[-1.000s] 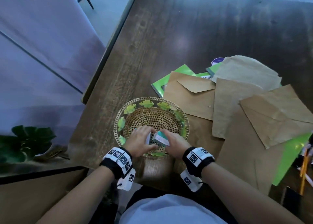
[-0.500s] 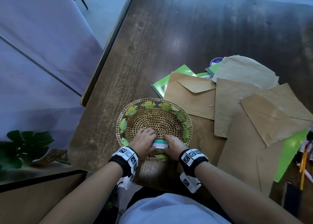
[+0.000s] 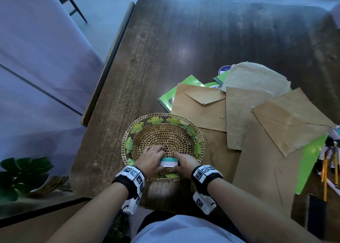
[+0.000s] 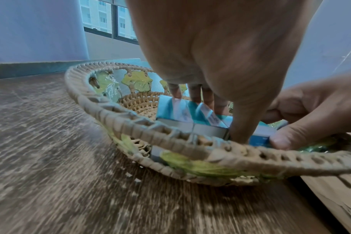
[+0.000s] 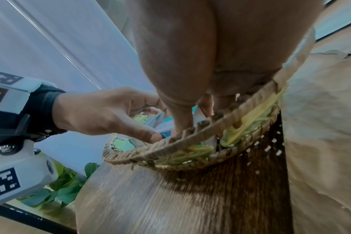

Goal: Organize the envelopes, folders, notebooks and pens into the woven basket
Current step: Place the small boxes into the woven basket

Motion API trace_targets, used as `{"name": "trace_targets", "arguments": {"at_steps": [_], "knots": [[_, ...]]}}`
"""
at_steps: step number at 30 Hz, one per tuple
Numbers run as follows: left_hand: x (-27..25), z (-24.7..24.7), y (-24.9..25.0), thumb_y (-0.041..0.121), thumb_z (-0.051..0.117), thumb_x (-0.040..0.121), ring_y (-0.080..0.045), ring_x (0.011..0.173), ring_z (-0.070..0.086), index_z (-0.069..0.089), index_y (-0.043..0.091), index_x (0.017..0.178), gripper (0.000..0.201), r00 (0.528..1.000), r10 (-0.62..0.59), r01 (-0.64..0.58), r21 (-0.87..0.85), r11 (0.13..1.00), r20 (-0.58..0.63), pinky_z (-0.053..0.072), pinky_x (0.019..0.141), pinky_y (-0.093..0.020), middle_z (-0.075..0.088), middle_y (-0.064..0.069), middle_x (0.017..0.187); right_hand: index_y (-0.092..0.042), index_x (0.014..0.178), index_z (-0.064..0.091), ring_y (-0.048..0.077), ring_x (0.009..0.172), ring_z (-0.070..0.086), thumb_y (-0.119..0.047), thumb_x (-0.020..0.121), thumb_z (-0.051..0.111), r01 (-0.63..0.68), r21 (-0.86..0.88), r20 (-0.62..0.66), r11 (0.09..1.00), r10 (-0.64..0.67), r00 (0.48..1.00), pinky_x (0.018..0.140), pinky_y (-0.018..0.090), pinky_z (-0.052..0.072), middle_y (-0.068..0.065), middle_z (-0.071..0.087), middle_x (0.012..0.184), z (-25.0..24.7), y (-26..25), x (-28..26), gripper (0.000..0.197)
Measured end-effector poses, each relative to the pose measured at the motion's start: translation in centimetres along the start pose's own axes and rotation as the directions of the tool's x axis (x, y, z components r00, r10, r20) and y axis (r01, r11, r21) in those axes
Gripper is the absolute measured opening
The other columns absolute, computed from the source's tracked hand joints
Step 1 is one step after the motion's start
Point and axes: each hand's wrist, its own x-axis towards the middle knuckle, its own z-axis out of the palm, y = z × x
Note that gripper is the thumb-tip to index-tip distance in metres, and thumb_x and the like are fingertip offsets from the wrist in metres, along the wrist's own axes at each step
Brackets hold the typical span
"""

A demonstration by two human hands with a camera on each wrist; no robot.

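Observation:
A round woven basket (image 3: 184,122) with green leaf trim sits at the table's near edge. Inside it, against the near rim, several small teal-and-white notebooks (image 3: 168,164) stand on edge. My left hand (image 3: 156,158) grips their left end, and my right hand (image 3: 181,162) grips the right end. In the left wrist view, my left hand's fingers (image 4: 196,93) reach down behind the notebooks (image 4: 180,112) while the thumb presses their front, just inside the basket rim (image 4: 130,125). The right wrist view shows both thumbs at the basket rim (image 5: 192,137); the notebooks (image 5: 166,126) are mostly hidden.
Several brown envelopes (image 3: 200,112) overlap right of the basket, over green folders (image 3: 165,100). Another green folder (image 3: 312,161) and yellow pens (image 3: 325,171) lie at the far right. A leafy plant (image 3: 24,171) stands below the table's left side.
One second ago my hands held the small notebooks apart and tilted above the basket. They have since brought them together and lowered them against the near rim.

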Motion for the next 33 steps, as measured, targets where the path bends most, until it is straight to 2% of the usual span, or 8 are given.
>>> {"name": "trace_targets", "arguments": {"at_steps": [6, 11, 15, 21, 25, 28, 31, 33], "knots": [[0.1, -0.4, 0.4, 0.046, 0.063, 0.089, -0.015, 0.141, 0.029, 0.052, 0.026, 0.125, 0.043, 0.998, -0.023, 0.023, 0.012, 1.000, 0.060, 0.018, 0.118, -0.039, 0.035, 0.003, 0.153, -0.023, 0.124, 0.050, 0.020, 0.102, 0.059, -0.029, 0.085, 0.073, 0.001, 0.013, 0.026, 1.000, -0.001, 1.000, 0.088, 0.036, 0.052, 0.002, 0.062, 0.119, -0.5, -0.4, 0.0, 0.046], [0.7, -0.9, 1.6, 0.058, 0.060, 0.088, -0.014, 0.144, 0.025, 0.045, 0.034, 0.135, 0.055, 0.999, -0.034, 0.037, -0.096, 0.995, 0.029, 0.015, 0.121, -0.042, 0.031, 0.008, 0.154, -0.022, 0.138, 0.047, 0.018, 0.121, 0.054, -0.031, 0.087, 0.072, 0.065, 0.095, -0.071, 0.993, -0.058, 0.996, 0.099, 0.034, 0.048, 0.000, 0.054, 0.136, -2.9, 0.9, -1.9, 0.058], [3.0, -2.3, 4.4, 0.055, 0.061, 0.089, -0.011, 0.134, 0.037, 0.051, 0.031, 0.132, 0.050, 0.996, 0.053, -0.063, -0.163, 0.985, -0.067, 0.031, 0.115, -0.040, 0.043, 0.010, 0.142, -0.021, 0.140, 0.050, 0.012, 0.116, 0.057, -0.029, 0.090, 0.070, 0.106, 0.182, -0.214, 0.977, -0.066, 0.975, 0.096, 0.028, 0.049, -0.001, 0.058, 0.134, -5.9, 3.6, -4.8, 0.054], [8.8, -4.8, 12.5, 0.050, 0.064, 0.089, -0.008, 0.118, 0.051, 0.050, 0.030, 0.131, 0.048, 0.979, 0.191, -0.203, -0.274, 0.940, -0.072, 0.045, 0.103, -0.032, 0.051, 0.010, 0.132, -0.019, 0.126, 0.061, 0.008, 0.100, 0.061, -0.028, 0.088, 0.073, 0.067, 0.293, -0.371, 0.954, 0.049, 0.927, 0.083, 0.013, 0.047, -0.003, 0.064, 0.116, -9.8, 11.1, -10.0, 0.041], [13.2, -5.7, 18.7, 0.048, 0.066, 0.089, -0.004, 0.110, 0.055, 0.048, 0.035, 0.130, 0.046, 0.969, 0.239, -0.244, -0.344, 0.906, -0.059, 0.048, 0.094, -0.021, 0.056, 0.013, 0.127, -0.015, 0.114, 0.067, 0.014, 0.090, 0.066, -0.021, 0.083, 0.076, 0.043, 0.375, -0.452, 0.926, 0.142, 0.881, 0.084, 0.033, 0.055, 0.001, 0.068, 0.104, -12.0, 17.3, -13.5, 0.033], [17.0, -5.6, 24.5, 0.038, 0.070, 0.089, -0.005, 0.107, 0.054, 0.052, 0.025, 0.132, 0.049, 0.965, 0.260, -0.247, -0.417, 0.875, -0.026, 0.037, 0.083, -0.004, 0.056, 0.008, 0.126, -0.020, 0.113, 0.066, 0.013, 0.087, 0.065, -0.036, 0.080, 0.072, 0.029, 0.381, -0.505, 0.924, 0.182, 0.843, 0.082, 0.032, 0.055, -0.003, 0.067, 0.100, -14.1, 22.8, -16.7, 0.038], [20.8, -4.8, 30.1, 0.040, 0.074, 0.086, -0.008, 0.104, 0.055, 0.053, 0.019, 0.132, 0.054, 0.955, 0.294, -0.278, -0.408, 0.870, -0.023, 0.043, 0.088, -0.017, 0.056, 0.004, 0.126, -0.019, 0.121, 0.063, 0.010, 0.095, 0.060, -0.031, 0.085, 0.073, -0.011, 0.343, -0.529, 0.939, 0.203, 0.824, 0.083, 0.019, 0.047, -0.006, 0.061, 0.106, -16.6, 28.7, -19.9, 0.039], [23.3, -4.0, 33.4, 0.044, 0.074, 0.085, -0.009, 0.106, 0.057, 0.053, 0.019, 0.134, 0.059, 0.951, 0.308, -0.288, -0.384, 0.877, -0.012, 0.046, 0.091, -0.023, 0.057, 0.004, 0.127, -0.018, 0.125, 0.061, 0.012, 0.104, 0.059, -0.030, 0.086, 0.073, -0.047, 0.326, -0.535, 0.944, 0.226, 0.814, 0.089, 0.023, 0.046, -0.003, 0.060, 0.113, -18.2, 32.5, -21.9, 0.042]]}}
